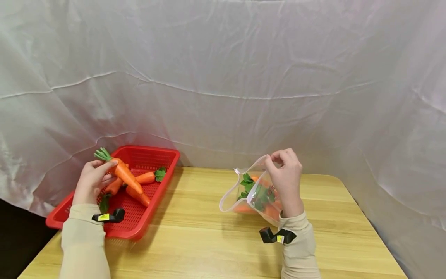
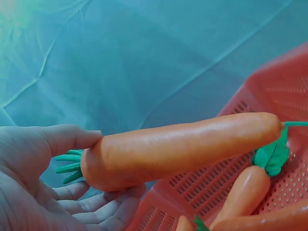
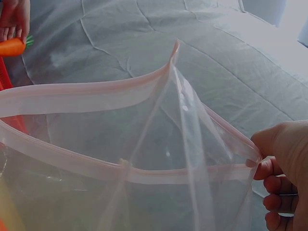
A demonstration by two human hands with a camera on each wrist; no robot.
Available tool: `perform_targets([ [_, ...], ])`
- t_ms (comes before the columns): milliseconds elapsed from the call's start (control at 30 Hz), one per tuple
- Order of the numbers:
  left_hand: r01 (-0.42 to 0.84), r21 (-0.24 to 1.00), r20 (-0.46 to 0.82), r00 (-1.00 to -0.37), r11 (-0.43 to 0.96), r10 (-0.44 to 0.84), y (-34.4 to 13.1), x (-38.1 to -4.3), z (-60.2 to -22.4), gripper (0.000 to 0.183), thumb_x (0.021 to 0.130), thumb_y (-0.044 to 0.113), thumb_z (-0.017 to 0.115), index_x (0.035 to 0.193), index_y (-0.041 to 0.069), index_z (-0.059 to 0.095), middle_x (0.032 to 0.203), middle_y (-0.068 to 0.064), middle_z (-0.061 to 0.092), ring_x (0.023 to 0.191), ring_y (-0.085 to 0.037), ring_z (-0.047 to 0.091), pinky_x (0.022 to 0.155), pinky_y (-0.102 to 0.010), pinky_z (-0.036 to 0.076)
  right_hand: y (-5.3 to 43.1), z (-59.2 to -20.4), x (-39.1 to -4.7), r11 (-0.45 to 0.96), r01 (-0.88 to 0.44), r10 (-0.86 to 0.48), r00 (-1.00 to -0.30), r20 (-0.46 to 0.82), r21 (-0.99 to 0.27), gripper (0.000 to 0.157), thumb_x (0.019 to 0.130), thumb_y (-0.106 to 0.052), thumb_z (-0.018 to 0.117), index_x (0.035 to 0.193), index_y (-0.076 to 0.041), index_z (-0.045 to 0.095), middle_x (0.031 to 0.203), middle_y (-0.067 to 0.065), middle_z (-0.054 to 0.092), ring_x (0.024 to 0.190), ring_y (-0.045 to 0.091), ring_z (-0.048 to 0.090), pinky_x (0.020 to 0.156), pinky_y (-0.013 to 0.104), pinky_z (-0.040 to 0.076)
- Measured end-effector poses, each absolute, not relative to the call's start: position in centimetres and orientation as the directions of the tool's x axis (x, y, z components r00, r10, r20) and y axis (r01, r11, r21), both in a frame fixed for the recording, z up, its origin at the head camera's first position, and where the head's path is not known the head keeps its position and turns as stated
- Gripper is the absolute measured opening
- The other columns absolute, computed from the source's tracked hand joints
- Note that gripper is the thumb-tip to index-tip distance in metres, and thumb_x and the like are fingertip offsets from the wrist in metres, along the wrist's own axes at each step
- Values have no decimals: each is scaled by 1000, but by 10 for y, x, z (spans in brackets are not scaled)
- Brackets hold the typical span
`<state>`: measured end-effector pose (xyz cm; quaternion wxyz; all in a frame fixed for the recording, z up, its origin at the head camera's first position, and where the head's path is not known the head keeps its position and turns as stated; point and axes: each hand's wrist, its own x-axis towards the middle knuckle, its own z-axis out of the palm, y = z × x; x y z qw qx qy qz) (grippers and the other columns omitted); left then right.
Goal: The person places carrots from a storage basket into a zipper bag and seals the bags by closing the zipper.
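My left hand (image 1: 94, 180) pinches an orange carrot (image 1: 126, 176) near its green stem end, above the red basket (image 1: 158, 195). In the left wrist view the thumb lies on top of the carrot (image 2: 183, 151) and the fingers are beneath it. More carrots (image 1: 144, 178) with green leaves lie in the basket under it. On the right, my right hand (image 1: 287, 178) pinches the rim of a clear zip bag (image 1: 265, 211) between thumb and finger. The bag's mouth gapes, and carrots with green leaves show inside it. In the right wrist view the zip edge (image 3: 82, 98) stands spread apart.
The wooden table (image 1: 195, 228) stretches between the basket and the bag. A pale cloth (image 1: 223, 77) hangs behind and along both sides. The basket's raised rim stands close to the left forearm.
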<state>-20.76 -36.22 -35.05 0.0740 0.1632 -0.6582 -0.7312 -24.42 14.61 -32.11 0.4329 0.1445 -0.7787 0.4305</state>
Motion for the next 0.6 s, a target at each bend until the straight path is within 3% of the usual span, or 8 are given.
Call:
perform_targets([
  [367,54,956,-68,-916,-288,-396,-335,-201,-338,43,88,16,71,109,19,33,79,9,64,64,-10,70,60,-25,58,147,-322,-244,595,-594,141,-586,798,-542,16,80,-4,69,67,0,60,75,15,55,70,21,52,65,12,34],
  [600,182,901,-9,-899,-393,-437,-314,-199,-328,45,87,8,71,111,17,35,86,6,64,67,-9,70,61,-26,59,147,-321,-244,597,-600,135,-580,803,-533,17,80,-5,69,67,1,60,74,15,54,70,21,51,66,13,34],
])
